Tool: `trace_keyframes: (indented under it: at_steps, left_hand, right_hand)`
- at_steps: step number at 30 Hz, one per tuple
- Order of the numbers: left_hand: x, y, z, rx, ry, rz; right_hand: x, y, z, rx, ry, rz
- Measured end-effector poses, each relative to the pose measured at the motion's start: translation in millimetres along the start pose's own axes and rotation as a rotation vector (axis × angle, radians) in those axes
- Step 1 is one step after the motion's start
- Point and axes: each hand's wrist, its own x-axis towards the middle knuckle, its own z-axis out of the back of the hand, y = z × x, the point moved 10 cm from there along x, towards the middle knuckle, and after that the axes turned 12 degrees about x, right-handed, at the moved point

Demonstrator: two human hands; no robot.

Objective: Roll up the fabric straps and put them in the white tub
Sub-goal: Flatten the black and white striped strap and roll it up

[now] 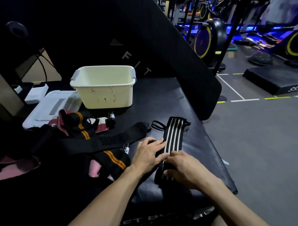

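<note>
Progress check: you're at the start, w/ the first strap laid out and no roll formed that I can see.

Your left hand (149,153) lies flat on the table (161,98), fingers (159,143) straight and close together, tips pressing the left edge of the striped strap (174,135). Your right hand (184,168) covers the near end of that strap; its fingers curl down over the fabric and the thumb sits at the strap's near edge, so it's prob. gripping the end to begin the first turn, but the fold itself is hidden under the hand, can't confirm.

The strap runs flat from under your right fingers away toward the far side, its cord loop (158,125) lying just beyond your left fingertips.

Left of your left fingers: a long plain black strap (111,139) and a heap of orange-striped straps (83,128) w/ pink patches, all unrolled and tangled.

The white tub (103,86) stands well beyond your fingertips, to the far left. What shows of its inside is bare, though the near wall hides the bottom.

So: nothing visibly stowed. Left to do: roll this one, drop it in, then untangle and roll the rest of the heap.
</note>
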Motion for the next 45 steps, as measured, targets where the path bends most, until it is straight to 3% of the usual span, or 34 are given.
trace_keyframes:
  at_steps: [5, 12, 19, 24, 29, 37, 45]
  left_hand:
    - [2, -4, -1, 0.1, 0.052, -0.046]
    - [7, 7, 3, -0.016, 0.016, 0.025]
    - [8, 14, 4, -0.104, 0.004, 0.092]
    - [10, 10, 1, -0.06, 0.083, 0.05]
    - [10, 11, -1, -0.055, 0.106, 0.044]
    - [11, 10, -2, -0.04, 0.109, 0.04]
    - [10, 14, 0, -0.098, 0.061, 0.047]
  right_hand:
    - [10, -12, 8, 0.013, -0.001, -0.072]
    - [28, -22, 7, 0.112, 0.005, -0.13]
    - [19, -6, 27, 0.024, -0.221, 0.005]
    - [7, 3, 20, -0.101, -0.329, 0.099]
    - [5, -15, 4, -0.174, -0.142, 0.013]
    - [32, -27, 17, -0.138, 0.015, -0.052]
    - [38, -32, 20, -0.026, 0.075, -0.075]
